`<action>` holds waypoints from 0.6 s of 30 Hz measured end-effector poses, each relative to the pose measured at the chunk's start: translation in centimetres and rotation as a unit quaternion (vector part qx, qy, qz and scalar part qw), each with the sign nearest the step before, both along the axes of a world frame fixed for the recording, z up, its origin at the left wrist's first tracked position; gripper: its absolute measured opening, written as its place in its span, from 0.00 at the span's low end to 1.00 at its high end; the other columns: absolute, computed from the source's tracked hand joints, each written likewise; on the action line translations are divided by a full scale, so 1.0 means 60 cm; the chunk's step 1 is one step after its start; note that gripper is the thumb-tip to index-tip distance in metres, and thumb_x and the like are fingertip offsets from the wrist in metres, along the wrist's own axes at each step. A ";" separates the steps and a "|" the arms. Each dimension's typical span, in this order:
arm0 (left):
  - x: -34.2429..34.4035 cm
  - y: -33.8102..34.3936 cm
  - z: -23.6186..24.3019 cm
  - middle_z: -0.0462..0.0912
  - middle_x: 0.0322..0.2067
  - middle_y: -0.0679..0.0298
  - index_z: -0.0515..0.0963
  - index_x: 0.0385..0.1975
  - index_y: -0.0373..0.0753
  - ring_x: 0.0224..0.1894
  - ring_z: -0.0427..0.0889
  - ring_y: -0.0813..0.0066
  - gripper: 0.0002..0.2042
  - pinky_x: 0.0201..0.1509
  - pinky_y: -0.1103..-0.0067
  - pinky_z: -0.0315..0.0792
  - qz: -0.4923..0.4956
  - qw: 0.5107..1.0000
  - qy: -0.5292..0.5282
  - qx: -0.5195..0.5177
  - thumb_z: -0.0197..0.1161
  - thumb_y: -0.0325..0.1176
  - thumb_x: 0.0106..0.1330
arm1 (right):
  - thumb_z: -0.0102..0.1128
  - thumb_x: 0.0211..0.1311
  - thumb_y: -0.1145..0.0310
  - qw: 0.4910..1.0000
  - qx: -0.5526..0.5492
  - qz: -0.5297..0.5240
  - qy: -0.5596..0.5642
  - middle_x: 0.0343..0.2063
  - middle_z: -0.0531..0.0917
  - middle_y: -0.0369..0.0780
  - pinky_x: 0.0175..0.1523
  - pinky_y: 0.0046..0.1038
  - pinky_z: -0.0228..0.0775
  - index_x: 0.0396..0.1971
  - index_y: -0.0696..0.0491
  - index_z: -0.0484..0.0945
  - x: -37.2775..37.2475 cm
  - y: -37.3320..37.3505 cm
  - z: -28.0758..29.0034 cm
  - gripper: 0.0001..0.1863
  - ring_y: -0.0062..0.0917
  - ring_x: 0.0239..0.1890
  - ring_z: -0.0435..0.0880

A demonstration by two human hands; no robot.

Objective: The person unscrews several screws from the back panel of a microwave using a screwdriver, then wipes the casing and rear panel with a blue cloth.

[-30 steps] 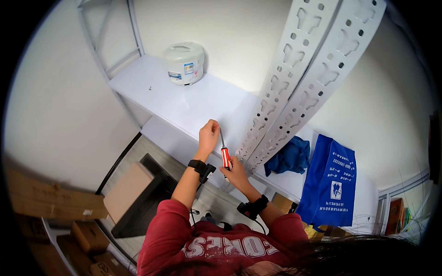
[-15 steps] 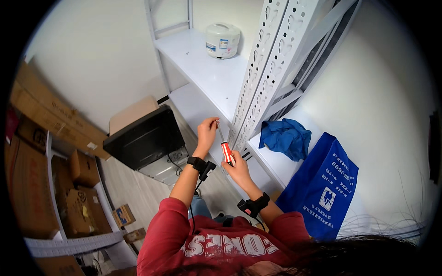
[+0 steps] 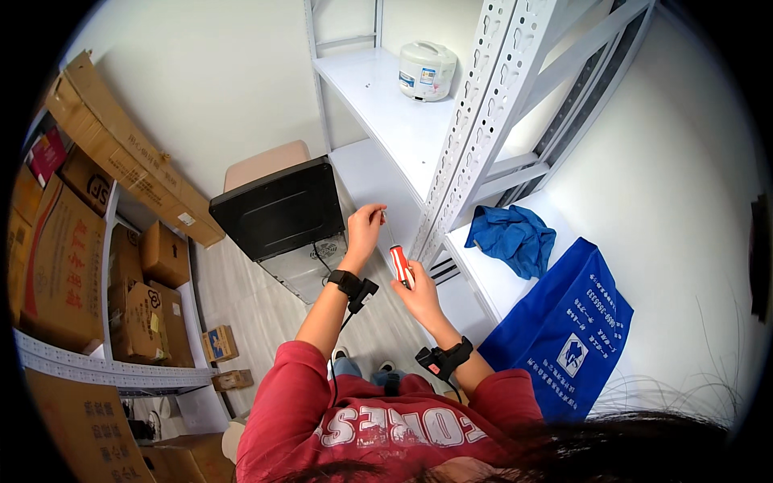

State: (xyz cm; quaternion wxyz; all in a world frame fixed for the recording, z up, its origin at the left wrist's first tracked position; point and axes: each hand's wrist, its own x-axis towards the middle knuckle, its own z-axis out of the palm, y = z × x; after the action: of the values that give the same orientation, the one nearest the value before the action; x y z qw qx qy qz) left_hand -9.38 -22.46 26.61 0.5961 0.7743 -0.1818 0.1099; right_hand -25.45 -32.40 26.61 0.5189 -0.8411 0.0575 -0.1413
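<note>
Over on the left of the frame sit brown cardboard boxes (image 3: 76,241), stacked on a shelf and on the floor. Next to them, a bit left of the middle, is a black box-like machine (image 3: 282,211) on the floor, under a pinkish board.

Near the middle, the left hand (image 3: 365,225) is up, with its fingers pinched around the thin metal end of a screwdriver (image 3: 399,262). Just right of it, the right hand (image 3: 419,291) is wrapped around the red handle of the same screwdriver. Both wrists wear black bands. The tool stands almost straight up, right beside the white metal post (image 3: 467,153) full of holes.

The screwdriver looks light, hard and stiff. It will not bend. The red handle is the best place to grab, because it is thick and not slippery. The thin metal end is smooth, so two fingers can only steady it.

Up top, a white rice cooker (image 3: 426,71) sits on the white shelf (image 3: 378,105). To the right lies a soft blue cloth (image 3: 511,237), and lower right is a blue bag (image 3: 564,338).
</note>
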 end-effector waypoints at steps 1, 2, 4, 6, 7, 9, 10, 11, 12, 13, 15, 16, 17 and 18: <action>-0.001 0.003 -0.001 0.81 0.23 0.61 0.80 0.36 0.32 0.25 0.80 0.79 0.08 0.32 0.82 0.73 0.002 1.000 0.000 0.003 0.53 0.22 0.61 | 0.63 0.50 0.64 1.000 -0.002 0.001 -0.007 0.28 0.79 0.48 0.36 0.36 0.70 0.44 0.56 0.67 -0.001 0.002 0.000 0.23 0.43 0.32 0.80; -0.001 0.005 0.000 0.81 0.23 0.61 0.80 0.36 0.32 0.25 0.79 0.79 0.08 0.32 0.82 0.73 0.005 1.000 -0.001 0.005 0.53 0.22 0.61 | 0.63 0.50 0.64 1.000 -0.005 0.005 -0.001 0.28 0.79 0.48 0.37 0.36 0.70 0.44 0.57 0.67 -0.002 0.003 0.004 0.23 0.43 0.32 0.80; -0.002 0.009 0.001 0.81 0.23 0.61 0.80 0.36 0.32 0.25 0.79 0.79 0.09 0.31 0.82 0.73 0.009 1.000 0.003 0.007 0.53 0.22 0.61 | 0.63 0.51 0.64 1.000 -0.010 0.010 0.009 0.29 0.79 0.49 0.37 0.36 0.70 0.45 0.57 0.67 -0.004 0.007 0.012 0.23 0.44 0.33 0.80; -0.005 0.006 0.003 0.81 0.23 0.61 0.80 0.36 0.32 0.25 0.79 0.79 0.09 0.31 0.82 0.72 0.011 1.000 0.012 0.001 0.53 0.22 0.61 | 0.63 0.50 0.65 1.000 -0.013 0.006 0.006 0.29 0.79 0.46 0.37 0.31 0.69 0.45 0.59 0.68 -0.005 0.005 0.005 0.23 0.34 0.31 0.78; -0.007 0.004 0.004 0.81 0.23 0.61 0.80 0.36 0.32 0.25 0.79 0.79 0.09 0.31 0.82 0.72 0.007 1.000 0.007 -0.003 0.53 0.22 0.61 | 0.63 0.50 0.66 1.000 -0.015 0.004 0.005 0.29 0.78 0.44 0.37 0.28 0.69 0.45 0.59 0.69 -0.005 0.003 0.003 0.23 0.29 0.29 0.78; -0.005 0.010 0.000 0.81 0.23 0.61 0.80 0.36 0.33 0.25 0.79 0.79 0.09 0.31 0.82 0.72 0.005 1.000 0.002 -0.007 0.53 0.22 0.60 | 0.63 0.51 0.66 1.000 -0.017 0.007 0.004 0.28 0.79 0.44 0.37 0.28 0.69 0.45 0.59 0.69 -0.004 0.007 0.008 0.23 0.29 0.30 0.78; -0.003 0.013 -0.001 0.81 0.23 0.61 0.80 0.36 0.33 0.25 0.79 0.79 0.09 0.31 0.82 0.72 0.004 1.000 0.002 -0.003 0.53 0.21 0.60 | 0.63 0.51 0.66 1.000 -0.018 0.009 0.003 0.28 0.79 0.45 0.38 0.28 0.69 0.45 0.59 0.69 -0.002 0.009 0.009 0.23 0.29 0.30 0.78; -0.002 0.013 0.002 0.81 0.23 0.60 0.80 0.36 0.33 0.25 0.79 0.79 0.09 0.31 0.82 0.72 0.001 1.000 0.000 0.001 0.53 0.21 0.60 | 0.62 0.51 0.66 1.000 -0.013 0.006 -0.001 0.28 0.79 0.45 0.37 0.28 0.69 0.45 0.60 0.69 -0.002 0.008 0.010 0.22 0.30 0.29 0.78; 0.000 0.014 0.005 0.81 0.23 0.60 0.80 0.36 0.33 0.25 0.79 0.79 0.09 0.31 0.82 0.72 -0.002 1.000 -0.001 0.005 0.53 0.21 0.60 | 0.62 0.51 0.66 1.000 -0.008 0.004 -0.006 0.28 0.79 0.45 0.37 0.28 0.69 0.45 0.60 0.69 0.000 0.008 0.009 0.22 0.30 0.29 0.78; 0.001 0.016 0.008 0.81 0.23 0.60 0.80 0.35 0.33 0.25 0.79 0.79 0.09 0.31 0.81 0.72 -0.007 1.000 -0.005 0.011 0.53 0.21 0.59 | 0.62 0.51 0.66 1.000 -0.004 0.002 -0.010 0.28 0.79 0.45 0.37 0.28 0.69 0.44 0.60 0.70 0.002 0.008 0.010 0.22 0.30 0.28 0.78; 0.008 0.026 0.001 0.81 0.23 0.59 0.80 0.35 0.33 0.25 0.79 0.78 0.09 0.31 0.81 0.72 -0.010 1.000 -0.009 0.024 0.53 0.21 0.59 | 0.61 0.53 0.65 1.000 0.005 0.005 0.015 0.27 0.79 0.48 0.37 0.32 0.70 0.43 0.60 0.70 0.006 0.015 0.013 0.20 0.37 0.31 0.80; 0.010 0.031 -0.003 0.81 0.23 0.59 0.80 0.34 0.33 0.25 0.79 0.77 0.08 0.31 0.81 0.72 -0.007 0.999 -0.022 0.030 0.53 0.20 0.59 | 0.60 0.54 0.64 1.000 0.010 0.007 0.027 0.27 0.80 0.49 0.37 0.34 0.70 0.42 0.60 0.71 0.010 0.019 0.016 0.20 0.41 0.32 0.80; 0.011 0.036 -0.012 0.80 0.23 0.59 0.80 0.34 0.33 0.25 0.79 0.76 0.08 0.30 0.80 0.72 -0.005 0.999 -0.033 0.037 0.53 0.20 0.59 | 0.60 0.54 0.64 0.997 0.046 0.015 0.068 0.27 0.79 0.49 0.37 0.34 0.70 0.42 0.60 0.71 0.014 0.022 0.017 0.20 0.40 0.31 0.80; 0.012 0.042 -0.020 0.80 0.23 0.59 0.80 0.34 0.33 0.24 0.79 0.76 0.08 0.30 0.80 0.72 -0.003 0.998 -0.045 0.043 0.53 0.20 0.59 | 0.60 0.54 0.64 0.990 0.082 0.022 0.109 0.26 0.79 0.49 0.36 0.34 0.70 0.42 0.61 0.72 0.019 0.023 0.018 0.19 0.39 0.30 0.80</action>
State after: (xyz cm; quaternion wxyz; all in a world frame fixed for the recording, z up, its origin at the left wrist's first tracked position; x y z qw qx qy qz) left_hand -8.64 -19.97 25.39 0.5538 0.7931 -0.2151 0.1346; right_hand -24.33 -30.99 27.66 0.5797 -0.8072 0.1064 -0.0321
